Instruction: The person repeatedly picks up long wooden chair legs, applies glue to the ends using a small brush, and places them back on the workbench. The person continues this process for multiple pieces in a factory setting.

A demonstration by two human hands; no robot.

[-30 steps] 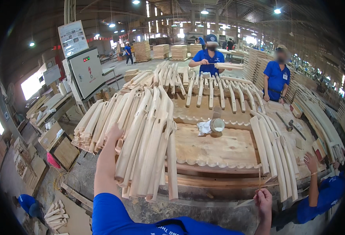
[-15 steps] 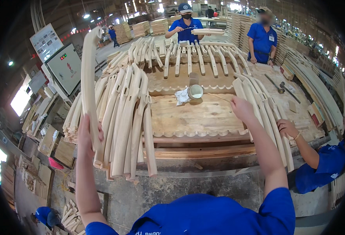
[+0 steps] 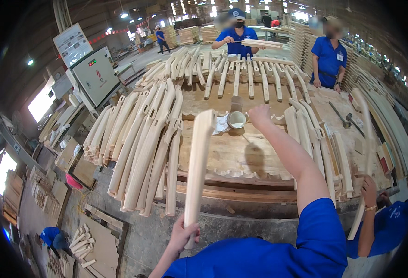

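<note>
From the head camera, the left hand (image 3: 184, 234) is clenched around the lower end of a long curved wooden chair leg (image 3: 197, 169), holding it nearly upright over the near edge of the workbench (image 3: 222, 155). The leg's broad upper end stands just short of a small white cup (image 3: 236, 119), which sits on the bench top beside a crumpled white rag (image 3: 220, 124). The right hand (image 3: 259, 114) is stretched out over the bench and reaches the cup's right side; its fingers are curled, but I cannot tell whether it grasps anything or only hovers. A heap of similar pale chair legs (image 3: 139, 143) lies to the left, a row of shorter pieces (image 3: 255, 78) across the far side, and more legs (image 3: 322, 148) to the right.

As a judgement, the step in hand looks like readying one leg for a coat from the cup. The next move calls for steadying the leg with the left hand and bringing the right hand's reach and the leg's upper end together.
</note>
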